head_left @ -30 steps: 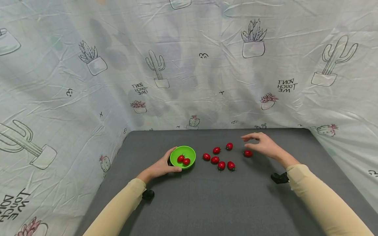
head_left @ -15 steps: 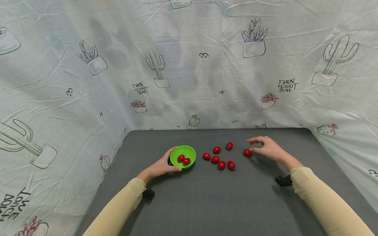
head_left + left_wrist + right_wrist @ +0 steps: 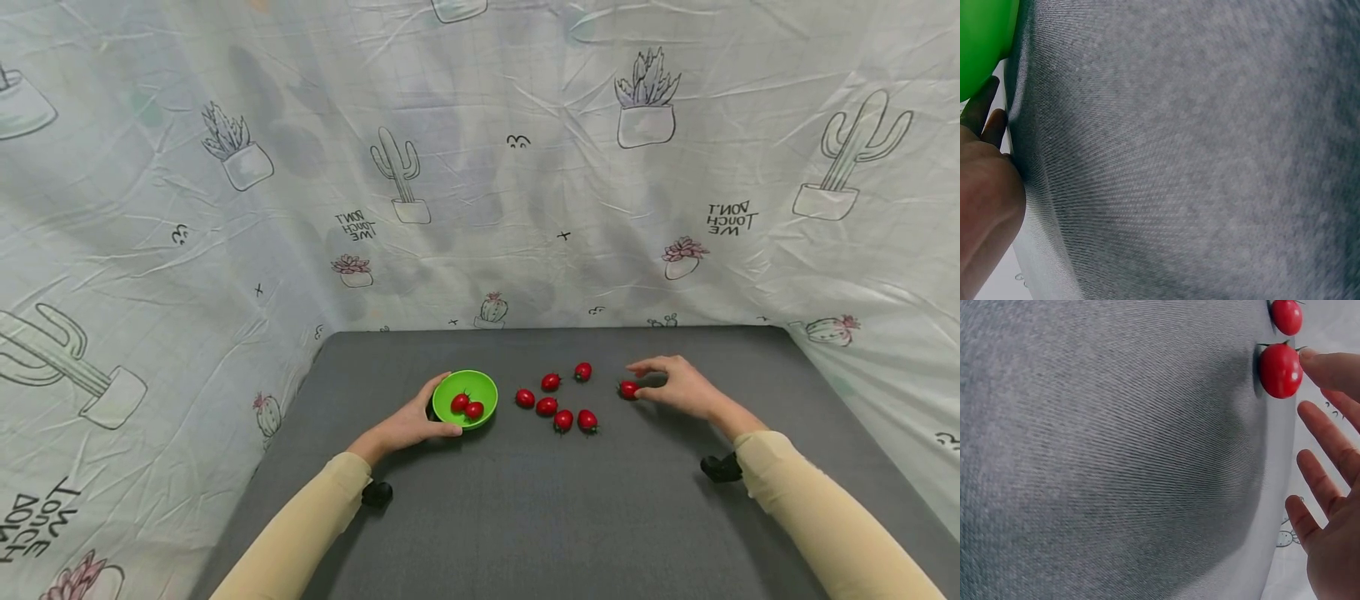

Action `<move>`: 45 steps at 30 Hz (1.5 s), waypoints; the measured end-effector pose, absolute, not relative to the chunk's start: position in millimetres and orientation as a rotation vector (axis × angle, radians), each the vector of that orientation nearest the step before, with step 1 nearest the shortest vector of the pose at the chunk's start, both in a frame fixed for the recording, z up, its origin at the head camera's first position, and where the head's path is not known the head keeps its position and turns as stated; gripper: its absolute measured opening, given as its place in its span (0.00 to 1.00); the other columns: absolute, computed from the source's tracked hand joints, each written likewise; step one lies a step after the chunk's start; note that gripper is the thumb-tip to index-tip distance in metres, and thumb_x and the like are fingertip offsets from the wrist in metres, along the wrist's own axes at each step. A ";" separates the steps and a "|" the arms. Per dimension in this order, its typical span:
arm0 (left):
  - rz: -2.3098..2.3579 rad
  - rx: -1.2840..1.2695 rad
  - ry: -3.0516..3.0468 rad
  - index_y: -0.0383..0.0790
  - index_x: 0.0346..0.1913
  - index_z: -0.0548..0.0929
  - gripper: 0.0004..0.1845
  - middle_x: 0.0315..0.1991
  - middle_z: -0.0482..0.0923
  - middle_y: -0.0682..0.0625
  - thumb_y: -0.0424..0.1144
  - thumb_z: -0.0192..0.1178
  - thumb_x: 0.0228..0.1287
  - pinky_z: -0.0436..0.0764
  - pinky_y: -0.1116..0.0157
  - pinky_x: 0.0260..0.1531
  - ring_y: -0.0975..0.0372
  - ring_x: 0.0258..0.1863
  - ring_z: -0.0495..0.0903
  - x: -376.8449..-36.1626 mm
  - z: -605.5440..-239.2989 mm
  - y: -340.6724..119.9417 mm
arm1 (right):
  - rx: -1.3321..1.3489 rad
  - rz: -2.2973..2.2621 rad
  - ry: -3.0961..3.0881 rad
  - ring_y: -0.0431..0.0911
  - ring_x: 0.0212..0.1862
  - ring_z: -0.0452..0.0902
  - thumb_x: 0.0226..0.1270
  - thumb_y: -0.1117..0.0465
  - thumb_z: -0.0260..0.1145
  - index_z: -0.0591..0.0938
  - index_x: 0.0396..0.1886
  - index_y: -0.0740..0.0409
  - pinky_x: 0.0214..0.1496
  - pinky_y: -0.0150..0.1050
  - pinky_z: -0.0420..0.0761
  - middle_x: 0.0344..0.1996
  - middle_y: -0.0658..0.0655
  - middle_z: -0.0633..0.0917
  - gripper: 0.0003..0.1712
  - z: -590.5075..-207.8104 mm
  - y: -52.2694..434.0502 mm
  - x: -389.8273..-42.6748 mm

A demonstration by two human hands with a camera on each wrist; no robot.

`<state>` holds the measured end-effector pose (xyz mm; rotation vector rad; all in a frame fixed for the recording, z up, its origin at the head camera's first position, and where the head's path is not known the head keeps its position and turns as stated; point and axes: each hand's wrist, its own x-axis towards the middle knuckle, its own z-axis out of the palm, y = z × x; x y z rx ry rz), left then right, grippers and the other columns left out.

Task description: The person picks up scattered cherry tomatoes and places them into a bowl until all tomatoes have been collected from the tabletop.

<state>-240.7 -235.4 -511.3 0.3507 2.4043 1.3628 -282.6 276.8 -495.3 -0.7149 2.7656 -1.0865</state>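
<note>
Right hand at a lone tomato, left hand holding the bowl.
Right hand (image 3: 678, 385) has fingertips touching cherry tomato (image 3: 628, 389), right of five loose tomatoes (image 3: 556, 399); not yet clasped. Left hand (image 3: 411, 423) grips green bowl (image 3: 465, 398) at its left rim, two tomatoes inside, on grey table (image 3: 525, 517).

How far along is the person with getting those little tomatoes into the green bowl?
Two tomatoes already lie in the green bowl, which the left hand holds. The right hand touches the rightmost tomato, not yet lifted. Six loose tomatoes remain on the grey table.
</note>
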 end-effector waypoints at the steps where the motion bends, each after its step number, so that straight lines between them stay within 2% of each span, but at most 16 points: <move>1: 1.365 0.351 2.404 0.56 0.84 0.47 0.57 0.80 0.51 0.46 0.51 0.76 0.60 0.54 0.40 0.71 0.50 0.78 0.53 -240.8 -511.6 -235.6 | -0.714 -1.084 2.766 0.65 0.64 0.72 0.69 0.58 0.72 0.80 0.66 0.63 0.62 0.69 0.68 0.58 0.65 0.82 0.28 -496.0 276.3 -282.3; 12: 1.372 0.351 2.402 0.56 0.83 0.48 0.56 0.80 0.51 0.46 0.50 0.75 0.61 0.55 0.41 0.72 0.50 0.78 0.53 -241.1 -512.7 -236.2 | -0.576 -1.026 2.780 0.64 0.68 0.62 0.67 0.50 0.74 0.81 0.66 0.57 0.64 0.70 0.62 0.60 0.63 0.81 0.31 -503.2 272.7 -281.7; 35: 1.366 0.353 2.391 0.59 0.83 0.47 0.57 0.80 0.49 0.48 0.52 0.75 0.61 0.56 0.40 0.71 0.51 0.77 0.53 -242.3 -516.2 -238.7 | -0.578 -1.004 2.818 0.63 0.63 0.69 0.66 0.52 0.75 0.83 0.62 0.56 0.61 0.66 0.67 0.56 0.60 0.83 0.27 -510.0 268.6 -281.6; 45: 1.371 0.360 2.398 0.59 0.83 0.48 0.56 0.80 0.50 0.47 0.50 0.76 0.60 0.55 0.40 0.71 0.51 0.77 0.53 -242.2 -515.4 -238.2 | -0.550 -0.999 2.817 0.64 0.64 0.66 0.67 0.52 0.75 0.84 0.62 0.55 0.61 0.68 0.65 0.57 0.61 0.82 0.26 -511.1 269.9 -280.6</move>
